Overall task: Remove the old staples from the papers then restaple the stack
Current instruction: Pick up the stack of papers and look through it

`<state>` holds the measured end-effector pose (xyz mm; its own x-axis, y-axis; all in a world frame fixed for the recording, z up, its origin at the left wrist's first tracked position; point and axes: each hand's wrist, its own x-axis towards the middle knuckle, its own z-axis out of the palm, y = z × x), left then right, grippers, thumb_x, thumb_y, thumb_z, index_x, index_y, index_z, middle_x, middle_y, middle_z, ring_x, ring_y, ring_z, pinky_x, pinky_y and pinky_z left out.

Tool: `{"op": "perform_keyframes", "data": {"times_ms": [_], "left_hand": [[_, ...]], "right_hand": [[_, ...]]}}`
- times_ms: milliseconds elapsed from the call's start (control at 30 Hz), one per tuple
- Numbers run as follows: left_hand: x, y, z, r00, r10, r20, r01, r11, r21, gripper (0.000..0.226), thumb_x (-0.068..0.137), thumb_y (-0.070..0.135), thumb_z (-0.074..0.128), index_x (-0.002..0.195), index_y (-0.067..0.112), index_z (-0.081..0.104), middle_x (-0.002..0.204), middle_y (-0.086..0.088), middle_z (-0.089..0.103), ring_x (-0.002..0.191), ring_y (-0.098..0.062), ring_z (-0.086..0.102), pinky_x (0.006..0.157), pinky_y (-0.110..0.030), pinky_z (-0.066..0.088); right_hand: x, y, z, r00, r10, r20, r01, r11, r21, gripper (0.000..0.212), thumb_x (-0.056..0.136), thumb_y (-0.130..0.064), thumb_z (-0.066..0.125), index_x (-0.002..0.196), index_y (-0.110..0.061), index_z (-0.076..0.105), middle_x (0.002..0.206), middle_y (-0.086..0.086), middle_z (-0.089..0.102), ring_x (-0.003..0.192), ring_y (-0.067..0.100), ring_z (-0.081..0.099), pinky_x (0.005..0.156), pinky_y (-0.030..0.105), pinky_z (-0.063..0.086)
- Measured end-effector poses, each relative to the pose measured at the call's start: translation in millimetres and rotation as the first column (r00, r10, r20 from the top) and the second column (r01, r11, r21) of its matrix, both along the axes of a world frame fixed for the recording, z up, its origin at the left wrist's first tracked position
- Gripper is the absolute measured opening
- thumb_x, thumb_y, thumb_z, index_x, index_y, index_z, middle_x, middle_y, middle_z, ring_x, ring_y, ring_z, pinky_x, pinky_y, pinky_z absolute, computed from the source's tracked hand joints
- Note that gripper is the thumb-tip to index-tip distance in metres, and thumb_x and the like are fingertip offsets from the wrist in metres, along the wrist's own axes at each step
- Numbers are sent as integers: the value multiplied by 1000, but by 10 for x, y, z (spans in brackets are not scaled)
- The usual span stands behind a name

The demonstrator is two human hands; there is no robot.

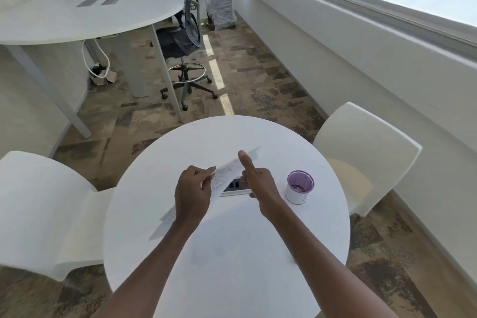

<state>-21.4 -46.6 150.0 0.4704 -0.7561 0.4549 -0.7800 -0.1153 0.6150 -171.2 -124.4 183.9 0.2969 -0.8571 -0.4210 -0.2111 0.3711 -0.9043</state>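
Note:
A stack of printed papers [227, 171] is held tilted above the round white table [227, 240], seen nearly edge-on and blurred. My left hand [192, 192] pinches the stack near its middle between thumb and fingers. My right hand [254, 179] is at the stack's far part, with its index finger stretched out along the sheet and the other fingers curled behind it. Whether the right hand grips the paper cannot be made out. No staple, stapler or staple remover is visible.
A white cup with a purple mesh inside [299, 187] stands right of my hands. A socket panel [236, 186] is set into the table under the papers. White chairs stand at the left [38, 209] and right [366, 155]. A desk and office chair are farther back.

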Motion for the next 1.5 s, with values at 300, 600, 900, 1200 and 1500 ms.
{"op": "perform_keyframes", "data": {"times_ms": [300, 600, 900, 1200, 1500], "left_hand": [[-65, 160, -142, 952, -43, 302, 35, 999, 33, 42, 78, -9, 73, 113, 14, 76, 78, -4, 61, 76, -27, 59, 57, -38, 53], [-87, 324, -287, 968, -20, 252, 44, 995, -87, 32, 91, 35, 71, 110, 10, 68, 100, 0, 69, 94, -20, 59, 86, -31, 47], [-569, 390, -131, 80, 47, -996, -67, 997, 42, 42, 95, 51, 57, 100, 11, 71, 92, -2, 79, 84, -17, 71, 77, -28, 53], [-477, 210, -18, -337, -73, -938, -132, 991, -30, 21, 87, 11, 74, 107, 13, 67, 97, -3, 76, 75, -10, 74, 67, -21, 59], [-491, 223, -69, -71, -80, -994, -151, 986, -68, 21, 85, 3, 75, 101, 16, 68, 98, -3, 75, 86, -15, 71, 73, -25, 59]], "right_hand": [[196, 57, -46, 932, -257, 254, 160, 924, 347, 17, 87, -2, 72, 101, 7, 66, 98, 20, 71, 73, 24, 72, 64, 28, 61], [171, 127, -125, 852, -329, 407, 151, 900, 410, 22, 87, 4, 71, 109, 4, 65, 99, 15, 71, 85, 23, 71, 66, 28, 60], [113, 162, -123, 906, -193, 376, 100, 962, 254, 15, 90, -6, 71, 104, -6, 68, 102, 13, 72, 91, 27, 68, 70, 28, 57], [-57, 213, -197, 915, -108, 389, 26, 977, 211, 27, 92, -9, 68, 119, -7, 65, 108, 8, 73, 94, 24, 69, 76, 30, 54], [-121, 252, -288, 910, -243, 338, 189, 965, 184, 38, 83, -4, 78, 116, -7, 60, 105, 9, 69, 83, 20, 64, 68, 28, 54]]}}
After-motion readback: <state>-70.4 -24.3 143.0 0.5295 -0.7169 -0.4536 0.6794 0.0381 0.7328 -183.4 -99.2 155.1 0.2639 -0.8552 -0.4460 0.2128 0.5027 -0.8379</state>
